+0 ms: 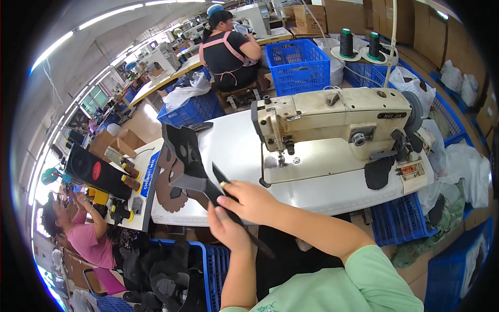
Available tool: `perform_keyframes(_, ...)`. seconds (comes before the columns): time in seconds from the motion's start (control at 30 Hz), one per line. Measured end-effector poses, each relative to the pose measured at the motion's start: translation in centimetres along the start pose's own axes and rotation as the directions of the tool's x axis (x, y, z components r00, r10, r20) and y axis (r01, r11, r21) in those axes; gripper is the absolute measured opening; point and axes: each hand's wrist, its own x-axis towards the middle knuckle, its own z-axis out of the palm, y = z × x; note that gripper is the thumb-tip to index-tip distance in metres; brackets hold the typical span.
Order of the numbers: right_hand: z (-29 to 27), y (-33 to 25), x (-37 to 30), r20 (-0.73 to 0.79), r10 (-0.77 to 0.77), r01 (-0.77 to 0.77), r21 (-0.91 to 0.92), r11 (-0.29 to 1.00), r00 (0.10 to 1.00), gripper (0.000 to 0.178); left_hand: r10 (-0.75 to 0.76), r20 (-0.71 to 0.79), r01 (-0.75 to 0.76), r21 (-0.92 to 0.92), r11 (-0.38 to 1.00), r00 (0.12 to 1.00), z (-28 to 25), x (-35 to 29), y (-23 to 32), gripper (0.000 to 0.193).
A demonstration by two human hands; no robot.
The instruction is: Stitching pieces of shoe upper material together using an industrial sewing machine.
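Both hands are together over the front of the white sewing table, left of the sewing machine (332, 130). Between fingers and thumb, my left hand (227, 229) grips the near end of a flat black piece (213, 193), which looks like fabric or leather. My right hand (252, 202), fingers closed just above the left, pinches a narrow black strip (218, 172). Beyond them lie stacked black and grey cut pieces (183, 151), some over scalloped brown pieces (169, 179). A dark tail hangs below my hands; which piece it belongs to is hidden.
A black scrap (379, 172) lies at the machine's right end. Blue crates (215, 270) stand beside the table, one full of black pieces. Thread cones (346, 44) rise behind. One person (228, 52) sits ahead; another (88, 234) works at a left-hand machine.
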Motion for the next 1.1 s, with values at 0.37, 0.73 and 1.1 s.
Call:
perform_keyframes(0.37,-7.7,2.7,-0.6,0.446,0.171,-0.164,-0.054,0.985,0.879,0.036,0.059,0.538,-0.124,0.086,0.989,0.841,-1.2,-3.7,4.2,0.027)
perform_keyframes(0.73,-14.6,4.0,-8.2,0.555,0.552,-0.666,0.004,0.746,0.622,0.036,0.165,0.817,-0.575,0.229,0.785,0.552,-1.8,4.8,-1.0,0.050)
perform_keyframes(1.1,-17.2,9.6,-14.5,0.543,0.652,-0.814,0.110,0.570,0.530,0.034,0.137,0.896,-0.684,0.216,0.697,0.422,3.4,2.6,-5.7,0.055)
